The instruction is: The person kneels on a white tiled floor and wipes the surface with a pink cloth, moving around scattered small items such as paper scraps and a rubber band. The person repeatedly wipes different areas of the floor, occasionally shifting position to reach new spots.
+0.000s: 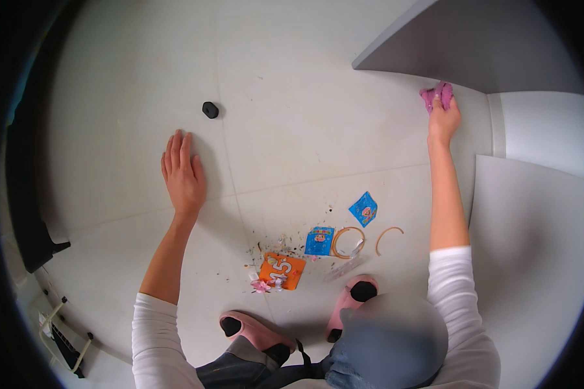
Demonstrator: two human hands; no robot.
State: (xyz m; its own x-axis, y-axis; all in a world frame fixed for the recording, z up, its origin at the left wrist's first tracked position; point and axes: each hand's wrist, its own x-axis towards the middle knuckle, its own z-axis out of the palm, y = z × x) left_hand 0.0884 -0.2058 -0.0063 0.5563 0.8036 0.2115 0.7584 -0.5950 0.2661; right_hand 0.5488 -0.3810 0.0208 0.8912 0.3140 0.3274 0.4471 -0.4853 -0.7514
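Note:
My left hand (181,172) lies palm down on the pale tiled floor (292,141), fingers slightly apart and holding nothing. Just beyond its fingertips is a small black object (210,110). Far to the right, my right hand (443,114) grips a crumpled pink cloth (437,96) against the floor, close to the foot of a grey panel. Between my arms and my feet lie an orange card (282,271) bearing a number, two blue packets (319,241) (364,209), a coiled tan band (348,242), a curved tan piece (388,239), a pink flower-like piece (260,285) and scattered crumbs.
The grey panel (457,48) rises at the upper right, with a white surface (545,129) beside it and a pale panel (525,233) below. A dark furniture edge (27,194) runs along the left. Pink shoes (258,330) are on my feet. A metal-framed item (65,335) stands lower left.

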